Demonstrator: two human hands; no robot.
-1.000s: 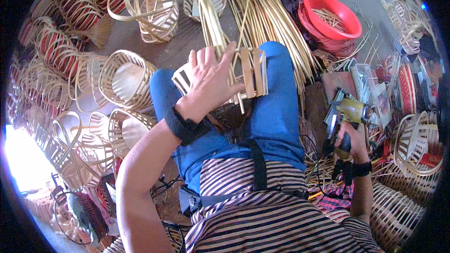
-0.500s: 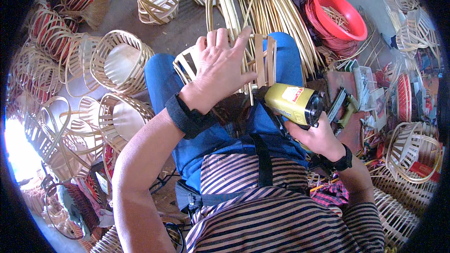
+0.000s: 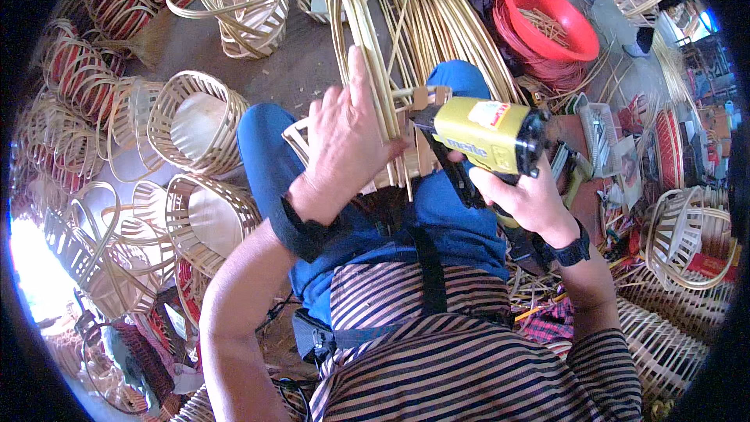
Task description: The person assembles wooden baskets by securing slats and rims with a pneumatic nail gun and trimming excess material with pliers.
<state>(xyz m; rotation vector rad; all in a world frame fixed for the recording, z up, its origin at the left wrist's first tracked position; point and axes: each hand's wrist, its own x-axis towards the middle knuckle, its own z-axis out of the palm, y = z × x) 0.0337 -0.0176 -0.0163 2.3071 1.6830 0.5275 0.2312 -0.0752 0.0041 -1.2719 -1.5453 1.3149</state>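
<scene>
A pale woven wood-strip basket [image 3: 418, 160] rests on my lap between my knees, with a tall handle of bundled strips [image 3: 361, 27] rising from it. My left hand [image 3: 344, 137] grips the basket at the foot of this handle, index finger stretched along the strips and thumb across them. Much of the basket is hidden under that hand. In my right hand [image 3: 512, 195] is a yellow-green nail gun [image 3: 480, 129] with a black rear cap. Its black nose is at the right side of the basket's rim; whether it touches cannot be made out.
Finished baskets [image 3: 207, 121] stand in several rows at the left. Long split strips [image 3: 445, 23] lie ahead on the floor. Beside them, a red basin [image 3: 551, 23] holds short sticks. A second nail gun [image 3: 574, 176] lies at my right. Another person's foot [image 3: 641, 41] shows at the far right.
The nail gun has moved up and forward to the basket's right rim. The basket has turned and tilted, and my left hand has slid down and tightened round the handle's foot.
</scene>
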